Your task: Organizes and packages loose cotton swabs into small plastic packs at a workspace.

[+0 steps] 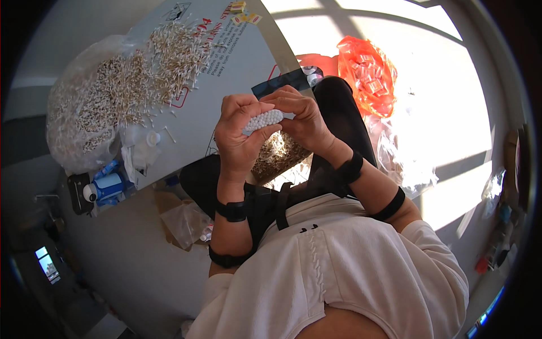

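Note:
A tight bundle of cotton swabs (263,120) shows its white tips toward me, held up above my lap. My left hand (237,130) curls round its left side, thumb below and fingers above. From the right, my right hand (307,121) closes on the same bundle, its fingers along the upper edge; part of its grip is hidden behind the swabs. Beneath both hands, an open box of loose swabs (275,151) rests between my legs, partly covered by my hands and wrists.
Loose swabs (180,56) are heaped on the grey table (226,73) at left, spilling from a clear plastic bag (62,124). A blue-and-white bottle (107,186) stands by the table's near corner. On the right, an orange-red bag (367,79) holds small packets on the sunlit floor.

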A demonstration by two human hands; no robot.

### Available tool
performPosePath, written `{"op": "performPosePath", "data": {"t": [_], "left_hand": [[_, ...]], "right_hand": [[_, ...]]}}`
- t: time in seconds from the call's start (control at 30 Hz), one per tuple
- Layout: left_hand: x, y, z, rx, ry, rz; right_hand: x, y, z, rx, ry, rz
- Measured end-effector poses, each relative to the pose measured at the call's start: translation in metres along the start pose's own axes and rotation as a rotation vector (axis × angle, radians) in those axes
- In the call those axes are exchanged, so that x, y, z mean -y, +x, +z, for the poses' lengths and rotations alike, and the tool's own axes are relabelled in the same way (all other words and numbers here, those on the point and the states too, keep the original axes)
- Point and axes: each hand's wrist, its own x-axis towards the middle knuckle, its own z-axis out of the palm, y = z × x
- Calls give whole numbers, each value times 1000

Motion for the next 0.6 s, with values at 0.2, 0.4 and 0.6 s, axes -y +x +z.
{"op": "performPosePath", "data": {"t": [0.2,0.4,0.6], "left_hand": [[4,2,-1,36,-6,58],[-1,3,-1,33,-113,-41],[-4,4,-17,51,-159,-108]], "right_hand": [[3,1,2,-20,17,-11],[-1,0,1,-31,23,28],[7,2,-2,-50,67,80]]}}
